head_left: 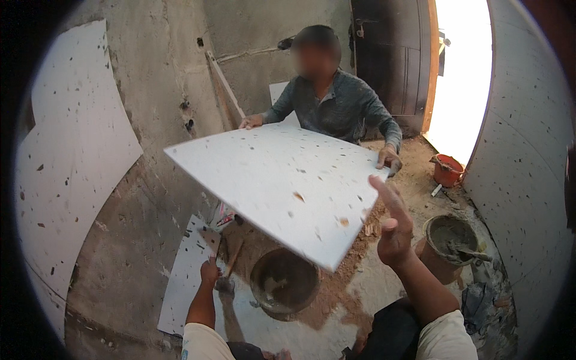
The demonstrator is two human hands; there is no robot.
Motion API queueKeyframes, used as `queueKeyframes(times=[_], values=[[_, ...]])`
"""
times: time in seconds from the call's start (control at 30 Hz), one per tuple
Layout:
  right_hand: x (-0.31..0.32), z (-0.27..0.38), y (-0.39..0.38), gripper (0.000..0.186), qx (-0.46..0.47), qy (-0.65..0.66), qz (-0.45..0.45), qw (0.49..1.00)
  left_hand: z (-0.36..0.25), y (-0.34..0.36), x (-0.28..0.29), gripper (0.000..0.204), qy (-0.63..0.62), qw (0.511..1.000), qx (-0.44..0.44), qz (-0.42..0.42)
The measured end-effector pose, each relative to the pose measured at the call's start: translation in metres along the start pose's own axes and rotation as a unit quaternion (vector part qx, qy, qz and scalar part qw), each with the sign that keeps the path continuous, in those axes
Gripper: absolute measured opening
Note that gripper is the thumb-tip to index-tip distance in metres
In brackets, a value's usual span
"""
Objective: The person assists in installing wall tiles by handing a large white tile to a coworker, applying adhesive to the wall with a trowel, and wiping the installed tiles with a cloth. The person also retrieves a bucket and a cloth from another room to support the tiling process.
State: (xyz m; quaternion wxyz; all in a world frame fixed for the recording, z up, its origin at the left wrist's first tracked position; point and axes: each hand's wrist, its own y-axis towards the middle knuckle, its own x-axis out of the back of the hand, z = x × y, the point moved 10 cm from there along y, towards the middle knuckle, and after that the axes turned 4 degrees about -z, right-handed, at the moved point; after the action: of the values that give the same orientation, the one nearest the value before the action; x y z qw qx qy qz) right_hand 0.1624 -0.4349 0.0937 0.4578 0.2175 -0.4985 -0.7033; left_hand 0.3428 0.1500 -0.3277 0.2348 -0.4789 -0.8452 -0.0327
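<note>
A large white speckled tile [270,174] hangs tilted in front of me, its edges slightly blurred. The co-worker across from me grips its far edge with one hand [252,122] and its right corner with the other hand [390,159]. My right hand [395,231] is raised beside the tile's right edge, thumb and fingers apart, holding nothing. My left hand [210,271] is low on the left, over the edge of a smaller speckled tile piece [187,258]; its fingers are mostly hidden. Close by it lies a tool with a wooden handle [235,257].
A dark round basin [284,282] sits on the floor below the tile. To my right stand a bucket of grey mortar [450,237] with a trowel and a red bucket [447,170]. Speckled panels cover the left wall [78,132] and right wall [528,168]. Rubble [354,258] litters the floor.
</note>
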Motion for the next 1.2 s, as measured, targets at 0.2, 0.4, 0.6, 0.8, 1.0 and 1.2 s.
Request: queueKeyframes(times=[0.2, 0.4, 0.6, 0.8, 1.0, 1.2], values=[[0.016, 0.003, -0.003, 0.087, 0.037, -0.058, -0.057, 0.996, -0.032, -0.018, -0.01, 0.062, 0.009, 0.999, -0.038, 0.03], [0.008, -0.011, -0.009, 0.083, 0.006, -0.075, -0.021, 0.997, -0.048, -0.026, -0.017, 0.057, 0.08, 0.995, -0.059, 0.03], [-0.005, -0.04, -0.018, 0.076, -0.082, -0.034, -0.013, 0.996, -0.079, -0.053, -0.016, 0.072, 0.365, 0.92, -0.142, -0.003], [-0.019, -0.071, -0.028, 0.063, -0.135, 0.0, -0.009, 0.991, -0.092, -0.071, -0.035, 0.073, 0.434, 0.884, -0.167, 0.049], [-0.045, -0.119, -0.05, 0.052, -0.324, 0.099, 0.012, 0.941, -0.085, -0.061, -0.049, 0.076, 0.428, 0.89, -0.147, 0.063], [-0.058, -0.155, -0.073, 0.062, -0.472, 0.179, 0.019, 0.863, -0.095, -0.068, -0.053, 0.073, 0.414, 0.895, -0.159, 0.054]])
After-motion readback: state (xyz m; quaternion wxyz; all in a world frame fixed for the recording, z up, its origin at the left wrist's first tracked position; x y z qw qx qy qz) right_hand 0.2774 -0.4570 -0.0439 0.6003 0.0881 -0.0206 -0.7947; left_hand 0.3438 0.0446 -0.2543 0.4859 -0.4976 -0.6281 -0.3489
